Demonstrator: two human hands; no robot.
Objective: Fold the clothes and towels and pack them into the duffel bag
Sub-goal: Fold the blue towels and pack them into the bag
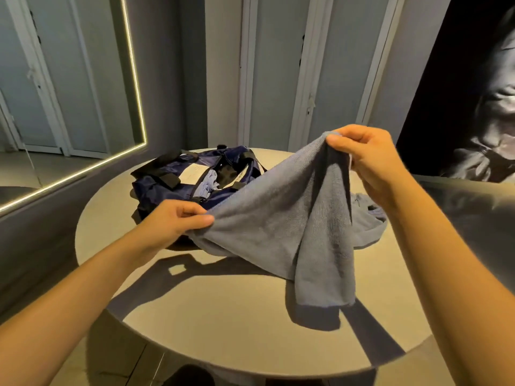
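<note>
Toward the far left edge of the round tabletop [223,316] lay the unzipped navy duffel bag [156,188], a pale blue garment [207,185] showing in its otherwise dark opening. Its near side was hidden by the left hand [172,218], which pinched one edge of a grey-blue towel [278,218] between thumb and curled fingers. The towel hung spread above the tabletop's middle up to the higher right hand [370,160], which pinched its other corner, and behind it near the right edge lay more grey-blue cloth [373,227], mostly covered and hard to identify.
</note>
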